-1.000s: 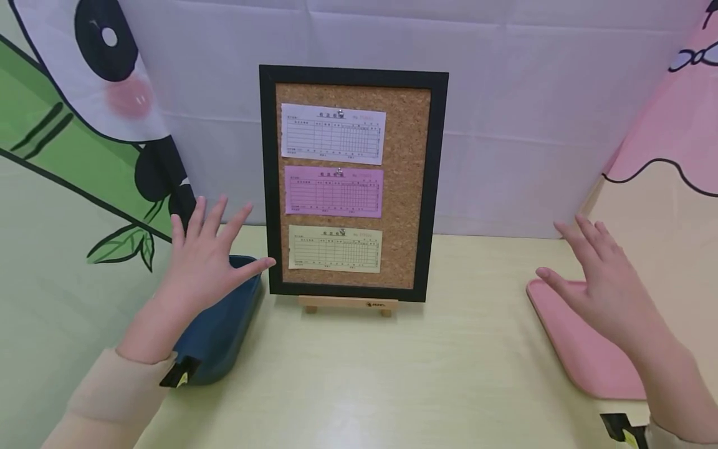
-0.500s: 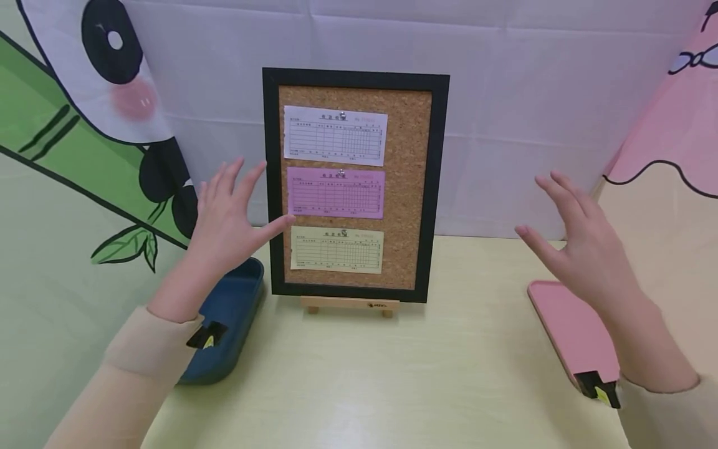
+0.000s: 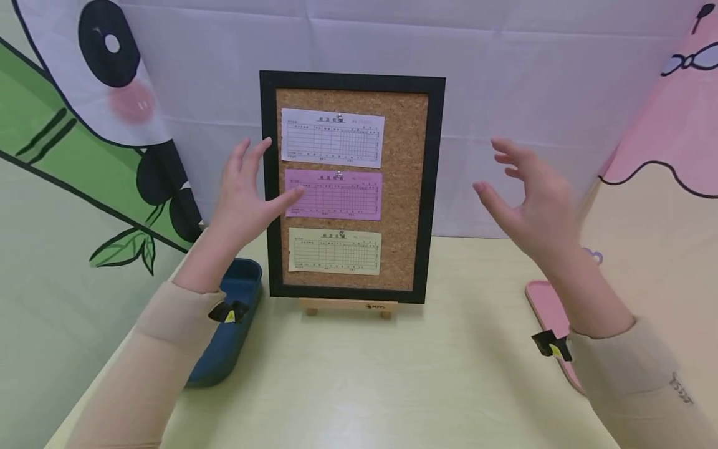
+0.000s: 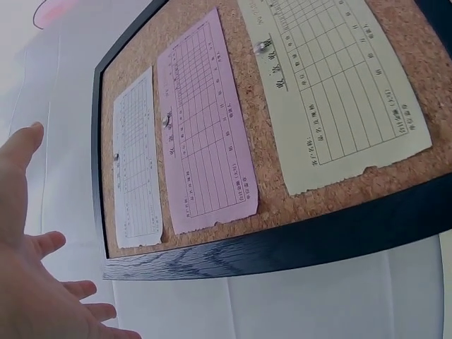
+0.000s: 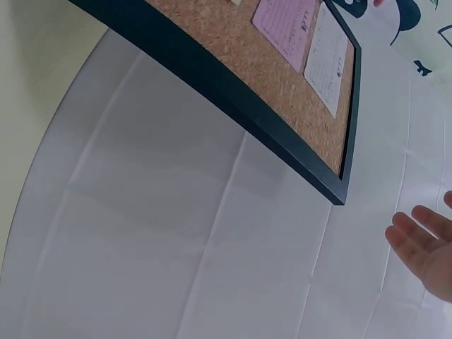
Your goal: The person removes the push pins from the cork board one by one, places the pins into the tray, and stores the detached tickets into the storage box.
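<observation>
A black-framed corkboard stands upright on a small wooden easel. Three printed receipt slips are pinned down its face: a white slip, a purple-pink slip and a pale yellow slip. Each has a clear push pin near its top edge. My left hand hovers at the board's left side, thumb spread, overlapping the frame in the head view; the left wrist view shows it holding nothing. To the right of the board my right hand is raised, apart from it, with loosely bent fingers and nothing held.
A deep blue tray sits on the table at left, partly behind my left forearm. At right lies a pink tray, mostly covered by my right arm. A pale cloth backdrop hangs behind the board.
Both hands have risen and moved inward toward the corkboard. The right hand's fingers have bent more. The board, slips and trays stay in place.
</observation>
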`<action>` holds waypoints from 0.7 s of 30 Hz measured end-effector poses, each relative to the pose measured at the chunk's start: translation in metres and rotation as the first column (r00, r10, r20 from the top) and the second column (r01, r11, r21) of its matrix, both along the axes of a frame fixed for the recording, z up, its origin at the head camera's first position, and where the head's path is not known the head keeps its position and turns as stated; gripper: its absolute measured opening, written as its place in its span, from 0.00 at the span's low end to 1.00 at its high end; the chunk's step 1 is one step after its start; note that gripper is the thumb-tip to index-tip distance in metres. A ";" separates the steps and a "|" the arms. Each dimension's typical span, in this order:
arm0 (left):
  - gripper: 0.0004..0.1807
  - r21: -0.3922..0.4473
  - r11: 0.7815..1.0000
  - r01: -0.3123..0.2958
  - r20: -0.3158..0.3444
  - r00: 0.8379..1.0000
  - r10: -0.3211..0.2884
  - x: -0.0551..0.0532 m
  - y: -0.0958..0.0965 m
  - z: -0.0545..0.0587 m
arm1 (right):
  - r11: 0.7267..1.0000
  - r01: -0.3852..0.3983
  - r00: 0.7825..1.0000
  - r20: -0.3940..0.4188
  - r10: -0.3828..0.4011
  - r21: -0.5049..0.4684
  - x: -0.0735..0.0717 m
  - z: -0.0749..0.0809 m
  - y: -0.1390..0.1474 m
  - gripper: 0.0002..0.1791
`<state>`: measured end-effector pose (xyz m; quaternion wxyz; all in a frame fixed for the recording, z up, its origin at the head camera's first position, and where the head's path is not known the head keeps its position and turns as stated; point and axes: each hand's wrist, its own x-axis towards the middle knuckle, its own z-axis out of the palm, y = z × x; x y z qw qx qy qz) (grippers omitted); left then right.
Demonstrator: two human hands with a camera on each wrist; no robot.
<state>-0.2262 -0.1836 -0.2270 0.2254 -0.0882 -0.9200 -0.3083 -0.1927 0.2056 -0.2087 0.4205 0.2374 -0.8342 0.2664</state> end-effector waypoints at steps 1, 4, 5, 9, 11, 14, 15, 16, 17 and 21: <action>0.49 0.017 1.000 0.002 -0.002 1.000 -0.002 -0.002 0.001 0.001 | 1.000 -0.015 1.000 -0.007 0.015 -0.004 -0.002 0.002 -0.004 0.31; 0.49 0.048 0.999 -0.001 -0.008 1.000 0.001 -0.008 0.003 0.003 | 0.997 -0.073 0.997 -0.033 0.072 -0.021 -0.010 0.006 -0.015 0.29; 0.49 0.056 0.998 -0.005 -0.007 1.000 0.006 -0.010 0.003 0.003 | 0.995 -0.097 0.995 -0.042 0.096 -0.032 -0.012 0.008 -0.018 0.28; 0.49 0.075 0.997 -0.024 0.001 1.000 0.024 -0.018 0.006 0.004 | 0.985 -0.158 0.986 -0.057 0.155 -0.062 -0.023 0.010 -0.031 0.24; 0.50 0.079 0.996 -0.033 -0.001 0.999 0.034 -0.023 0.007 0.005 | 0.981 -0.180 0.983 -0.055 0.176 -0.076 -0.028 0.011 -0.037 0.23; 0.50 0.093 0.995 -0.038 -0.007 0.999 0.039 -0.030 0.008 0.005 | 0.975 -0.207 0.977 -0.061 0.202 -0.083 -0.037 0.013 -0.046 0.22; 0.50 0.098 0.994 -0.039 -0.010 0.999 0.040 -0.033 0.008 0.005 | 0.971 -0.222 0.974 -0.064 0.217 -0.093 -0.040 0.014 -0.050 0.22; 0.50 0.101 0.994 -0.041 -0.015 0.999 0.042 -0.035 0.008 0.005 | 0.967 -0.235 0.971 -0.064 0.229 -0.101 -0.043 0.015 -0.054 0.21; 0.50 0.107 0.993 -0.042 -0.015 0.999 0.043 -0.038 0.008 0.005 | 0.962 -0.249 0.968 -0.062 0.243 -0.109 -0.046 0.017 -0.057 0.21; 0.51 0.115 0.992 -0.053 -0.002 0.999 0.053 -0.047 0.009 0.006 | 0.949 -0.283 0.959 -0.032 0.281 -0.138 -0.057 0.022 -0.072 0.20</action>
